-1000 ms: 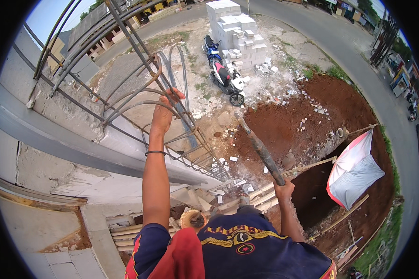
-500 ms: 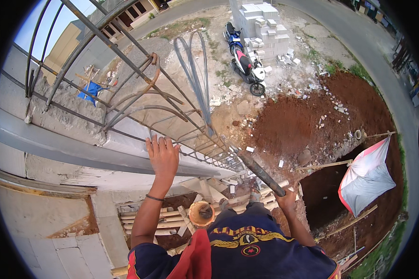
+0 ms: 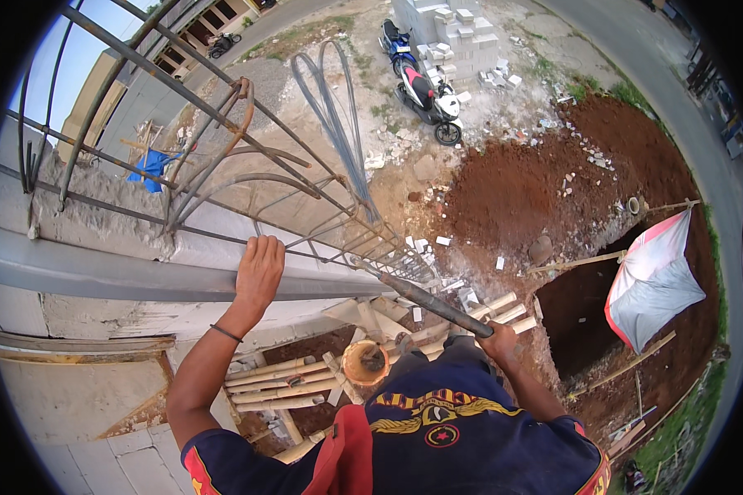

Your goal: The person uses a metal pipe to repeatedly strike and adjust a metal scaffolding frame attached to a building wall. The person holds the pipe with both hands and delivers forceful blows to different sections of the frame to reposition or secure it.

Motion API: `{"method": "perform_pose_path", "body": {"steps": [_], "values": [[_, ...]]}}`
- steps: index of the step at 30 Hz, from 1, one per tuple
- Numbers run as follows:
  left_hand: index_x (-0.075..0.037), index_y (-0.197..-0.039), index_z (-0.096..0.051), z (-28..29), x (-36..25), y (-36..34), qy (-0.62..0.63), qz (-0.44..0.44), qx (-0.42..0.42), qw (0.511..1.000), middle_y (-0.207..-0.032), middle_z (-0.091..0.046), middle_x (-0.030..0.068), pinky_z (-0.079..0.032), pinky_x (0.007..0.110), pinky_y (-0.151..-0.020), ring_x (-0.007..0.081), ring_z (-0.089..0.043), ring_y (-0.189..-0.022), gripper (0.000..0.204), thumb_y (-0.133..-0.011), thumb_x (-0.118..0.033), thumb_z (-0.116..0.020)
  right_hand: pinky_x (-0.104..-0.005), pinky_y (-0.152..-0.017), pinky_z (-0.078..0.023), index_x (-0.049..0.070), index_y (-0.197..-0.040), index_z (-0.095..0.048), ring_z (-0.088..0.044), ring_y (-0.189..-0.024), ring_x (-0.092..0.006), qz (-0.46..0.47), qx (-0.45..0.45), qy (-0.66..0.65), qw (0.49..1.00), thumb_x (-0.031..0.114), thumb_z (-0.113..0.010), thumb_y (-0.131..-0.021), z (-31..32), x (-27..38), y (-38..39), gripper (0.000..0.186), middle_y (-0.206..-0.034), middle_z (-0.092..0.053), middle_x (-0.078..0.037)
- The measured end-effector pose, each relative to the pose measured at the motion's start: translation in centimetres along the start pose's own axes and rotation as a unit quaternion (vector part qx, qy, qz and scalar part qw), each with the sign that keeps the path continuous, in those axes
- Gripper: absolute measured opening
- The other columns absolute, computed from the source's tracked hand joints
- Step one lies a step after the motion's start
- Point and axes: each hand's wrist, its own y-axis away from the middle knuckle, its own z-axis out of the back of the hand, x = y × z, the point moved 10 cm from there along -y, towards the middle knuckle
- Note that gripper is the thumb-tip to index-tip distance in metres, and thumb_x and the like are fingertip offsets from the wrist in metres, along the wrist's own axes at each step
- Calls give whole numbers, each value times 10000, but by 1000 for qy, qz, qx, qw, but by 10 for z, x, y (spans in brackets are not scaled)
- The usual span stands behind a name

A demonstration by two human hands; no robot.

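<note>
My left hand (image 3: 257,276) curls its fingers over the lower bar of a rebar cage (image 3: 173,81), above a long grey ledge (image 3: 140,268) along the block wall. My right hand (image 3: 497,345) grips the near end of a dark metal pipe (image 3: 437,306), which slants up and left; its far end meets the lower bars of the cage, though the exact contact is too small to tell. Bent stirrups, some rusty, stand out from the cage. Behind it are long loops of grey steel rod (image 3: 330,132).
Far below me lie bamboo poles (image 3: 281,384) and an orange bucket (image 3: 365,363). A deep pit (image 3: 574,322) opens at right beside a pale tarp (image 3: 652,280). Beyond are red soil, parked scooters (image 3: 425,103), stacked white blocks (image 3: 454,37) and a road.
My left hand has come down from the stirrups to the lower bar and closed over it. The pipe has swung left and flatter, its far end now at the cage.
</note>
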Motion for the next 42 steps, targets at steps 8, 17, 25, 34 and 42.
{"method": "perform_pose_path", "body": {"steps": [8,17,25,34,42], "values": [[-60,-956,-597,0,-1,1,12,2,6,1000,-902,-515,71,-362,350,-953,216,-507,-944,201,-763,-109,-615,-495,-663,-534,142,-826,-743,-671,-710,-392,-37,-12,-2,999,358,-755,-649,-7,-18,6,280,-710,-678,-177],[-86,-944,-622,1,0,2,-15,14,-15,1000,-889,-515,46,-350,333,-974,197,-503,-946,177,-771,-127,-617,-473,-741,-553,122,-890,-763,-689,-762,-383,-18,65,7,998,339,-724,-680,-28,17,3,304,-771,-700,-194],[-70,-986,-626,-4,0,1,3,24,-3,1000,-914,-522,51,-352,334,-995,197,-508,-969,222,-773,-129,-609,-467,-812,-555,113,-935,-760,-699,-840,-374,-74,174,101,977,348,-691,-696,-32,-10,7,342,-860,-717,-192],[-64,-997,-622,-2,1,3,3,25,-17,1000,-924,-520,56,-345,334,-1001,196,-506,-967,231,-777,-135,-600,-517,-854,-521,10,-1096,-627,-659,-976,-434,8,215,-6,976,320,-712,-786,-116,127,-75,447,-1006,-665,-300],[-83,-944,-615,-4,-3,5,9,19,-21,1000,-872,-497,44,-355,327,-957,191,-502,-924,176,-779,-139,-588,-467,-724,-560,-91,-939,-633,-711,-770,-374,98,386,47,916,245,-669,-790,-138,186,-97,369,-780,-687,-266]]}}
